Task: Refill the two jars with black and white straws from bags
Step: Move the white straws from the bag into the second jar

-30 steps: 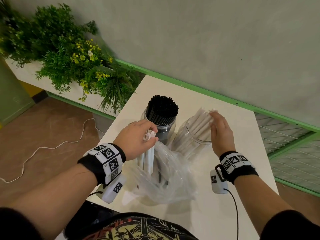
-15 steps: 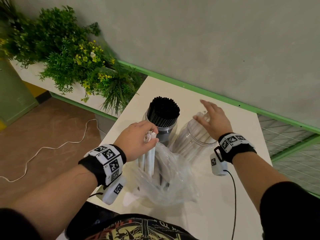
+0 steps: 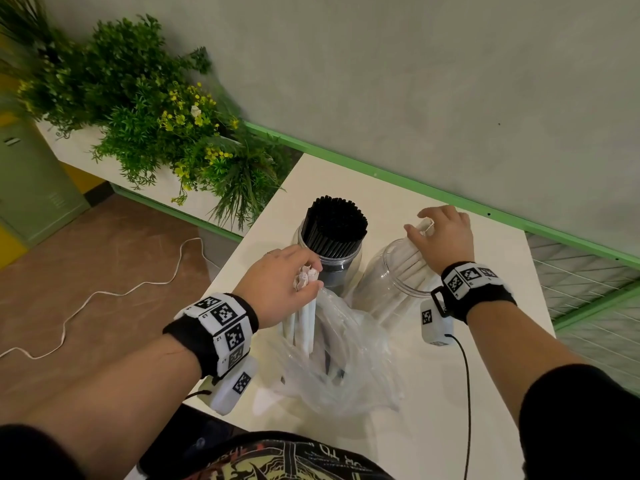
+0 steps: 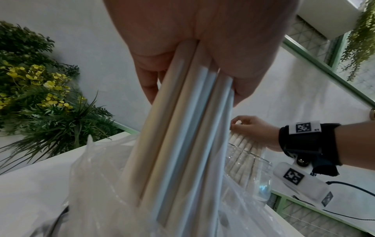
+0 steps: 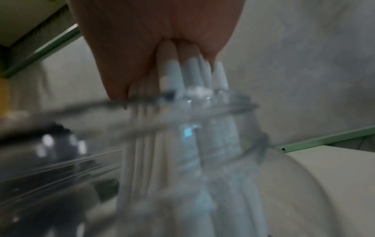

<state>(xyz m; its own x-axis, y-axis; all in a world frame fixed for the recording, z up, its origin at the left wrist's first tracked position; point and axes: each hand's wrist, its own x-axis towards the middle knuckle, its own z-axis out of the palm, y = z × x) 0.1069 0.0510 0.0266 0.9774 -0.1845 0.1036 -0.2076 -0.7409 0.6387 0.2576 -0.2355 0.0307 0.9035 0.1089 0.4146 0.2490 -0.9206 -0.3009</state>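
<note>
Both hands (image 3: 277, 282) (image 3: 443, 233) grip white straws (image 3: 306, 306) near table edge (image 3: 221, 271).

Jars: two, one holding black straws (image 3: 334, 225) and one clear jar (image 3: 391, 289) holding white straws (image 4: 242, 144). Bags: one clear plastic bag (image 3: 349, 372). Hands: two, the left hand (image 3: 277, 289) and the right hand (image 3: 443, 233). Straw bundles too dense to count. Counter (image 3: 498, 341): one.
</note>
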